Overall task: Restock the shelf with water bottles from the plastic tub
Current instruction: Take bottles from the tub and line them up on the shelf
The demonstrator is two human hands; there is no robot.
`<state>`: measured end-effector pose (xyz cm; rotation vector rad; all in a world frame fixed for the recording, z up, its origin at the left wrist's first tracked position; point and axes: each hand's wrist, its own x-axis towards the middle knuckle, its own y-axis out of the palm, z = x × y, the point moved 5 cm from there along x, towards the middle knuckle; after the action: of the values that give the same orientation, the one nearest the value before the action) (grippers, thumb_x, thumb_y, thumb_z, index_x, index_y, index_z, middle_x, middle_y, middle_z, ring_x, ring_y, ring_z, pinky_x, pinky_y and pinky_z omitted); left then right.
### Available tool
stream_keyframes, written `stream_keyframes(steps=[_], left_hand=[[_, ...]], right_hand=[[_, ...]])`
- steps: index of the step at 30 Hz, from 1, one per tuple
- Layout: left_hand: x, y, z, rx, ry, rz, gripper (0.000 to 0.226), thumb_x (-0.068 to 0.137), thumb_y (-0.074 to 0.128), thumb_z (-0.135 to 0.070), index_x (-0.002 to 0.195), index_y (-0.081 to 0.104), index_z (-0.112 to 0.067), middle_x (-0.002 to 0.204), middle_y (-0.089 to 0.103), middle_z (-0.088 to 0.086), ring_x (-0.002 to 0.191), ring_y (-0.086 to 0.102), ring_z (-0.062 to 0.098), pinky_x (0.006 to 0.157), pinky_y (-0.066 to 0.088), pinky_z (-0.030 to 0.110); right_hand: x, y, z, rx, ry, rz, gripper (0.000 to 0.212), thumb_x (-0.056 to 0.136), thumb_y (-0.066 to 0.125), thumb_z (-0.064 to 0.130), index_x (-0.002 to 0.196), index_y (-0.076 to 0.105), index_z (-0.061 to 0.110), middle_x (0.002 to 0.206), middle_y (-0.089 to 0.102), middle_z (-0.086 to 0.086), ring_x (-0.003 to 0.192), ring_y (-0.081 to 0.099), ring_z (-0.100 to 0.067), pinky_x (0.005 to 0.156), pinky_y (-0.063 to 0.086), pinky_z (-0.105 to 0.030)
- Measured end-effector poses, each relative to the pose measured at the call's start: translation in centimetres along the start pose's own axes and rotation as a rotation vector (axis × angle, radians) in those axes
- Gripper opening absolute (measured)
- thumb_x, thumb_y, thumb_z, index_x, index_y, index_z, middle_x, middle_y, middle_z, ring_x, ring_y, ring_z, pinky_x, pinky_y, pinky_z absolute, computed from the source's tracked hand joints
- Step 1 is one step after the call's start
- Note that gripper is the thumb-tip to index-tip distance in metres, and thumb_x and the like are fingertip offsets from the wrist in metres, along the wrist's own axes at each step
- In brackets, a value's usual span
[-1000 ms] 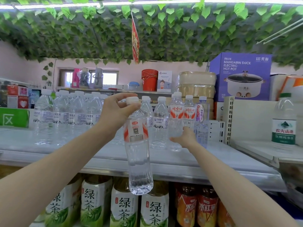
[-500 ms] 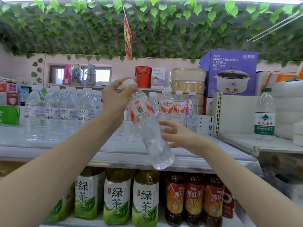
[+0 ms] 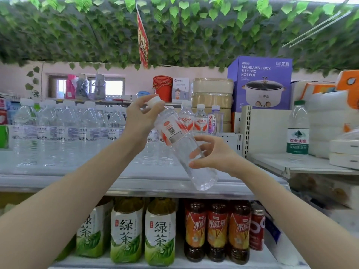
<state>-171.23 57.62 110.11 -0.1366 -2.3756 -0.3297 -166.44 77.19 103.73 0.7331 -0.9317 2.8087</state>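
Shop shelving fills the view. Nearest, the left hand (image 3: 139, 117) pinches the tilted water bottle (image 3: 180, 140) at its cap; the right hand (image 3: 213, 154) curls round its lower body, above the shelf (image 3: 58, 171) edge. Behind, bottle rows (image 3: 68, 129) stand on it.

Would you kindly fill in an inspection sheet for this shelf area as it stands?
Surface: shelf, pale, rows of stocked bottles on it.
Job's things: bottle tilted, cap up-left, held before the shelf; tub not in view.
Clutter: tea bottles below; hot pot box behind.
Grippers: left hand grips the bottle's neck; right hand holds its lower body.
Cables: nothing seen.
Surroundings: leaves overhead.
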Motion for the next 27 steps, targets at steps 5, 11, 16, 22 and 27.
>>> stream_keyframes(steps=[5, 11, 16, 22, 27], left_hand=[[-0.2, 0.6, 0.4, 0.214, 0.015, 0.117, 0.033, 0.089, 0.062, -0.029, 0.120, 0.052, -0.025, 0.099, 0.067, -0.003, 0.096, 0.064, 0.015, 0.090, 0.050, 0.045], [-2.5, 1.0, 6.3, 0.566, -0.006, 0.210, 0.041, 0.090, 0.061, -0.025, 0.129, 0.049, -0.019, 0.111, 0.060, 0.000, 0.090, 0.058, 0.013, 0.069, 0.044, 0.019], [-4.3, 1.0, 11.5, 0.851, 0.004, 0.301, 0.028, 0.096, 0.048, -0.029, 0.124, 0.051, -0.023, 0.120, 0.059, -0.002, 0.101, 0.056, 0.016, 0.086, 0.047, 0.033], [-6.1, 1.1, 13.6, 1.262, 0.408, 0.248, 0.015, 0.093, 0.049, -0.023, 0.102, 0.062, -0.021, 0.098, 0.064, -0.006, 0.085, 0.064, 0.020, 0.076, 0.048, 0.037], [-6.8, 0.4, 14.3, 1.300, 0.503, 0.189, 0.037, 0.094, 0.029, -0.034, 0.096, 0.065, -0.024, 0.094, 0.066, -0.008, 0.081, 0.062, 0.015, 0.080, 0.034, 0.030]], right_hand=[[-0.2, -2.6, -0.7, -0.006, 0.006, -0.121, 0.080, 0.062, 0.086, 0.010, 0.132, 0.050, 0.022, 0.097, 0.069, -0.009, 0.079, 0.067, -0.020, 0.081, 0.056, -0.036], [1.6, -4.0, -3.0, -0.009, 0.039, -0.308, 0.078, 0.061, 0.087, 0.021, 0.129, 0.050, 0.025, 0.102, 0.065, -0.003, 0.091, 0.065, -0.020, 0.084, 0.054, -0.037], [3.6, -3.7, -4.6, -0.065, 0.035, -0.409, 0.058, 0.065, 0.085, 0.019, 0.115, 0.056, 0.017, 0.092, 0.059, 0.007, 0.086, 0.058, -0.009, 0.078, 0.052, -0.028], [5.7, -2.9, -7.0, -0.049, 0.102, -0.505, 0.063, 0.067, 0.084, 0.017, 0.113, 0.042, 0.014, 0.106, 0.052, 0.000, 0.089, 0.052, -0.012, 0.075, 0.041, -0.023], [7.2, -2.8, -8.9, -0.070, 0.164, -0.517, 0.071, 0.063, 0.086, 0.019, 0.114, 0.036, 0.014, 0.118, 0.050, -0.007, 0.104, 0.053, -0.021, 0.082, 0.045, -0.030]])
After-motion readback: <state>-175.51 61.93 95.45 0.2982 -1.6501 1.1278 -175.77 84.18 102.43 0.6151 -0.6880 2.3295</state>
